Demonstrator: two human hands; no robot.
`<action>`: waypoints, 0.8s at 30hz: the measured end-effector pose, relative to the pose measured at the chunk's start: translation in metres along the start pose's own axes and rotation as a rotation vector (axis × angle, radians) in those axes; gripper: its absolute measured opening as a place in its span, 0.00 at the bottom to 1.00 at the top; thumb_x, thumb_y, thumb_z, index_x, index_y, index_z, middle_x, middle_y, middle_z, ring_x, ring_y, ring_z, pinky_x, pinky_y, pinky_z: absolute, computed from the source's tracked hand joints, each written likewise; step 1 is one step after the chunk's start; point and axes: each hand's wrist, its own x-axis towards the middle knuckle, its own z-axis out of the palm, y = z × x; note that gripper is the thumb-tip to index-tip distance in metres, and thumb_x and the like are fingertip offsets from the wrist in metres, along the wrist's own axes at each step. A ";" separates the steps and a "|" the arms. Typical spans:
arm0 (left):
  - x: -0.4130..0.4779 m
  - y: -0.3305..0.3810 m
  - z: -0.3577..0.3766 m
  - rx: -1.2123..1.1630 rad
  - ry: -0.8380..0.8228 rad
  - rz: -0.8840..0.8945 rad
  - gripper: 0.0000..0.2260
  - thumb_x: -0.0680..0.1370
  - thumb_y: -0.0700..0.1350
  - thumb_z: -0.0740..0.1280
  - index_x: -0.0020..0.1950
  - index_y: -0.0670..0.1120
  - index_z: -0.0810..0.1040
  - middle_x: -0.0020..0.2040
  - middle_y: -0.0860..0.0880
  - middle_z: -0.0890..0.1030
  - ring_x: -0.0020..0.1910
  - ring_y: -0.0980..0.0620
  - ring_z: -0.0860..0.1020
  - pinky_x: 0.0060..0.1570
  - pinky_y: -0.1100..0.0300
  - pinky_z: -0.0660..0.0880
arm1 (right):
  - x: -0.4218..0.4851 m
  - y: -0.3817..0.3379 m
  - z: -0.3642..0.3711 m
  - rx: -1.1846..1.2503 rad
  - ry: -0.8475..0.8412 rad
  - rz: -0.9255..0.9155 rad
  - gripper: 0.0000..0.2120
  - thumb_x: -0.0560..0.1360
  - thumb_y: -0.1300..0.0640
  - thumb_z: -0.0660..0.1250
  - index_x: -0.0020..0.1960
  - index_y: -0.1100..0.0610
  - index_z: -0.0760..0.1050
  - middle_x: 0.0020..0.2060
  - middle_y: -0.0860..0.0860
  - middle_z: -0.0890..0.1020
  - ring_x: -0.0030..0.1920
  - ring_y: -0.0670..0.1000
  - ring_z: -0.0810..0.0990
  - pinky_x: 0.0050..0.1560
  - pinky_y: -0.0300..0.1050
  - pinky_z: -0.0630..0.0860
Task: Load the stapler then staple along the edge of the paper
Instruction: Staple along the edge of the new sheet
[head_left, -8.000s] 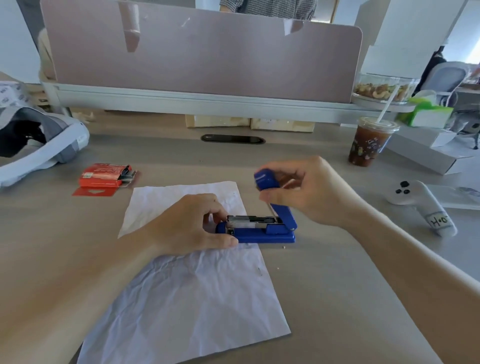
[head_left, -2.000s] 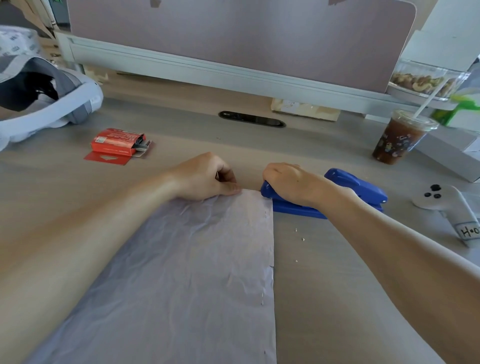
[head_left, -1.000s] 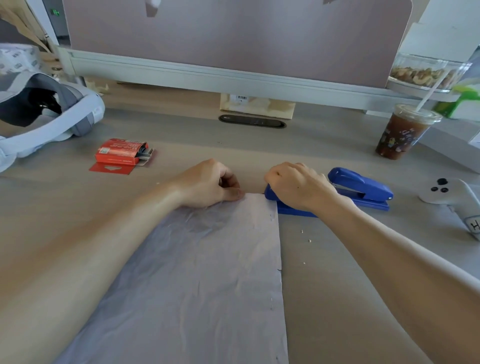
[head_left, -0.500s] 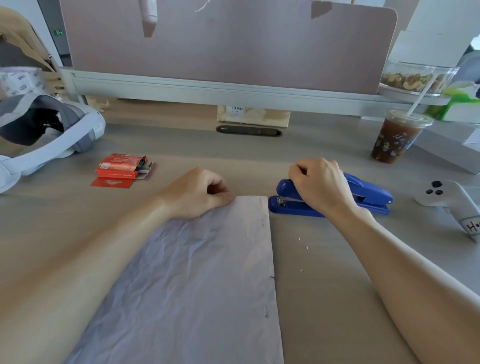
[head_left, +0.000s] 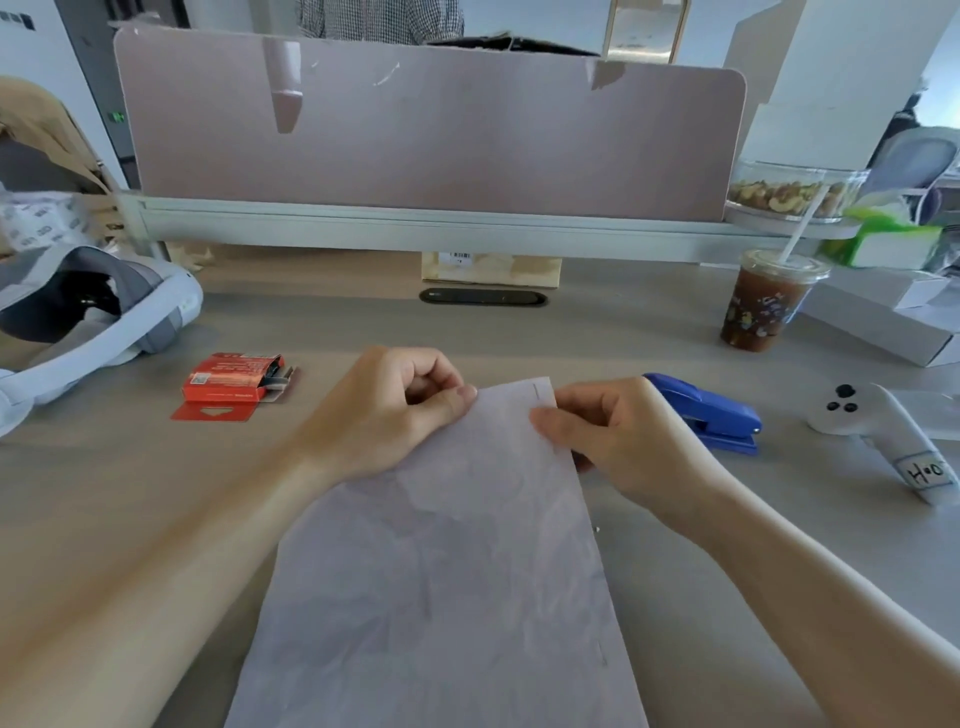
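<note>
A crumpled sheet of paper (head_left: 447, 561) lies lengthwise on the desk, with staples visible along its right edge. My left hand (head_left: 384, 410) pinches the paper's far edge near the left corner. At the far right corner my right hand (head_left: 608, 436) pinches the right edge between thumb and fingers. The blue stapler (head_left: 711, 413) lies closed on the desk just right of my right hand, untouched. A red staple box (head_left: 231, 379) lies open to the left.
A white headset (head_left: 88, 317) sits far left. An iced drink with a straw (head_left: 763, 304), a white controller (head_left: 883, 431) and a white box (head_left: 883, 317) stand on the right. A desk divider (head_left: 426, 135) runs along the back.
My right hand has let go of the stapler and now pinches the paper's right edge. The stapler lies farther right, away from the paper. The paper's far end is lifted slightly.
</note>
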 end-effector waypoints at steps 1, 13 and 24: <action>-0.001 0.002 0.002 -0.002 -0.003 0.010 0.09 0.77 0.50 0.70 0.39 0.47 0.80 0.33 0.44 0.83 0.28 0.54 0.73 0.30 0.61 0.67 | -0.001 0.002 0.001 -0.005 -0.004 -0.009 0.07 0.77 0.56 0.68 0.46 0.52 0.86 0.39 0.51 0.88 0.42 0.55 0.87 0.48 0.55 0.83; -0.010 0.012 0.021 -0.154 -0.038 0.272 0.02 0.73 0.49 0.74 0.45 0.54 0.84 0.39 0.53 0.84 0.38 0.52 0.81 0.37 0.58 0.75 | -0.010 0.002 0.000 0.003 -0.031 -0.147 0.05 0.74 0.59 0.71 0.45 0.53 0.86 0.37 0.55 0.87 0.35 0.48 0.83 0.36 0.47 0.80; -0.011 0.016 0.020 0.020 0.080 0.534 0.03 0.73 0.37 0.74 0.39 0.42 0.85 0.39 0.51 0.83 0.39 0.56 0.81 0.40 0.65 0.73 | -0.014 -0.009 -0.006 0.282 0.040 -0.220 0.13 0.58 0.50 0.75 0.37 0.58 0.84 0.33 0.51 0.87 0.34 0.45 0.83 0.38 0.39 0.80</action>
